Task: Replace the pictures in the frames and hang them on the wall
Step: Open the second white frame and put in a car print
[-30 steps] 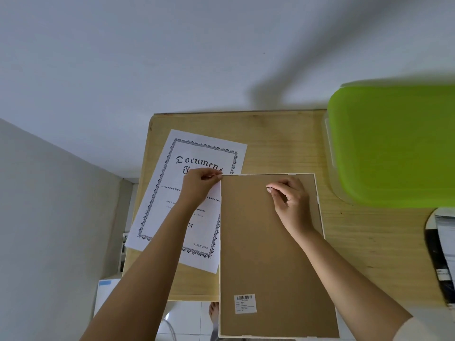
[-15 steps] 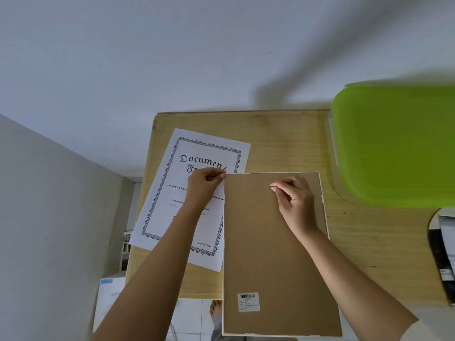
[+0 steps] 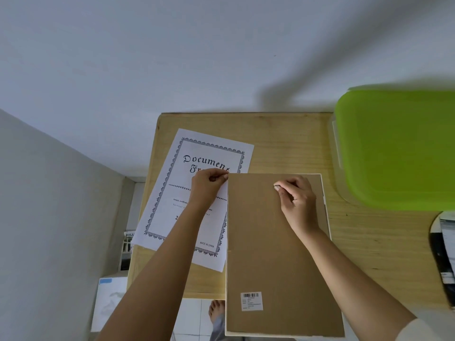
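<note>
- Head view: the left grip [image 3: 209,185] has its thumb and fingers curled together, pinching at the far left corner of the frame [image 3: 275,254].
- The right grip [image 3: 295,198] is curled, with its fingertips [image 3: 277,187] against the frame's brown back near the far edge. I cannot tell whether it pinches a small tab there or only presses.
- That frame lies face down on the bench [image 3: 283,143], and its near end juts past the bench edge.
- A barcode sticker [image 3: 251,301] sits on the frame's back towards the near end.
- A printed sheet [image 3: 204,153] lies flat just left of the frame, with its right edge tucked at the frame's side under the left wrist.
- A green box [image 3: 398,148] stands right of the frame, apart from it.
- Handling, as I judge it:
  - The frame looks light and stiff, and its hidden front may be glazed and breakable.
  - It is best lifted by both long rims.
  - The back is thin board and likely to flex, so it should be raised from an edge.
  - The sheet is limp paper that creases easily.
- Count: one frame, one sheet, one sticker, one green box.
</note>
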Available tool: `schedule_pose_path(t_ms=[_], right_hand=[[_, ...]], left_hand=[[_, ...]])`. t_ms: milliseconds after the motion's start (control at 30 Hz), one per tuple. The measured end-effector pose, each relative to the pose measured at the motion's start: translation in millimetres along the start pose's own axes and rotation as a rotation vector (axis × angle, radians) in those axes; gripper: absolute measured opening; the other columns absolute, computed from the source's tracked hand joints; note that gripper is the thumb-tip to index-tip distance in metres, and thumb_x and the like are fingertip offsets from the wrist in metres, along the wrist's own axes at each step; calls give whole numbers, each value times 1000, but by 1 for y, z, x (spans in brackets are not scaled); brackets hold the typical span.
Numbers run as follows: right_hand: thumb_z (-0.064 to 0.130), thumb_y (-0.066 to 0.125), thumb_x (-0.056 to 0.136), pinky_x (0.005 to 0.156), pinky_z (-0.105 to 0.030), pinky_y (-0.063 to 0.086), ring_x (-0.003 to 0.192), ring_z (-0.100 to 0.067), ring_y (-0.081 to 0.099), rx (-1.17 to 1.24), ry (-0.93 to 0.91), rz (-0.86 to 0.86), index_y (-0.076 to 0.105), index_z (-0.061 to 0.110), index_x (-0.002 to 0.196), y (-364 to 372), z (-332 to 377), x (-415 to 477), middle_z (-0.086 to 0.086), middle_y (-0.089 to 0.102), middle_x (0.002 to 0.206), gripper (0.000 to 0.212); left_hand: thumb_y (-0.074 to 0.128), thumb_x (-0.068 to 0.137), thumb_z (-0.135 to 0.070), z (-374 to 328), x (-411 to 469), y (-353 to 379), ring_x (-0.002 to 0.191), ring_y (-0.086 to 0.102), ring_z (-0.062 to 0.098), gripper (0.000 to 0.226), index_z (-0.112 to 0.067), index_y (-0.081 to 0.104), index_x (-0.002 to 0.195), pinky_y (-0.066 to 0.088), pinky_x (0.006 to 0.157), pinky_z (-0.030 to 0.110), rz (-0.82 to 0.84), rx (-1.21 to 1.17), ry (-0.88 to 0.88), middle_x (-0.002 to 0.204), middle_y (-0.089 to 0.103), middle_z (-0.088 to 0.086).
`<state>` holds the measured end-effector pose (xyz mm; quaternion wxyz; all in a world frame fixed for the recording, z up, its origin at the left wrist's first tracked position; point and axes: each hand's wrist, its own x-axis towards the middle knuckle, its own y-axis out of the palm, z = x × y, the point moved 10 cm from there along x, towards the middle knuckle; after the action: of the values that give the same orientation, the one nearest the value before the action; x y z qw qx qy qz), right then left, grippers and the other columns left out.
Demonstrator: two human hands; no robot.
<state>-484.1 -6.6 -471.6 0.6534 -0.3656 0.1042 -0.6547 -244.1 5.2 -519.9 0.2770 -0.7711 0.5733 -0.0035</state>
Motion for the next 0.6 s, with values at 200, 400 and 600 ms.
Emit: schedule_pose_path(t_ms=[200,400,600], right_hand=[[-14,59,79,71,-6,37,74,-19,52,-7,5,-13,69,1,80,-2,3,2,-6,55,75,18],[-14,59,78,72,-5,36,74,-22,52,-20,5,-17,69,0,79,-1,4,3,-5,55,75,18],[-12,59,79,72,-6,38,75,-24,55,3,3,-31,70,0,81,-2,5,6,-6,56,77,17]], left_hand=[[66,85,-15,-1,-1,0,77,60,4,13,-11,72,96,46,76,11,1,-5,8,85,69,-1],[59,90,-15,-2,-5,0,83,59,7,17,-12,69,102,43,74,8,-17,-16,-2,98,69,2],[49,96,-25,-10,-32,-6,88,54,2,28,-13,59,120,40,70,0,-165,-49,65,106,58,-2]])
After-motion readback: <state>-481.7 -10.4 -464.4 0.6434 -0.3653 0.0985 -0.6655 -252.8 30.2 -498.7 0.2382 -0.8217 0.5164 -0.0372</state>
